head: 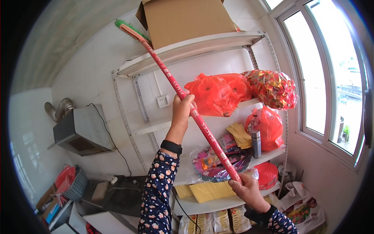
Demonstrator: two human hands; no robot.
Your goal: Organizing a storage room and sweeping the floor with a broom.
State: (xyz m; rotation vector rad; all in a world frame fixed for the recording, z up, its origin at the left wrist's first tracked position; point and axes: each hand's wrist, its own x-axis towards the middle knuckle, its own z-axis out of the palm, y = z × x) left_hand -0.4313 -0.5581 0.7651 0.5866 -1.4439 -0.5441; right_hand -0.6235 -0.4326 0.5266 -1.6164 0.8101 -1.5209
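A long broom with a red patterned handle [206, 130] slants across the view. Its green bristles [133, 29] are at the upper left, beside a cardboard box [190, 22] on the top shelf; whether they touch the wall cannot be told. My left hand [182, 108] grips the middle of the handle, in front of the shelving. Lower right, my right hand [248, 188] is closed around the handle's bottom end. Both arms wear dark flowered sleeves and black wristbands.
A metal shelving unit [192, 52] holds red plastic bags [219, 92], a steel flask [256, 143] and yellow packs [211, 191]. A range hood [84, 128] hangs on the left above a dark counter [125, 193]. A window [309, 76] is at the right, with white bags [306, 204] below it.
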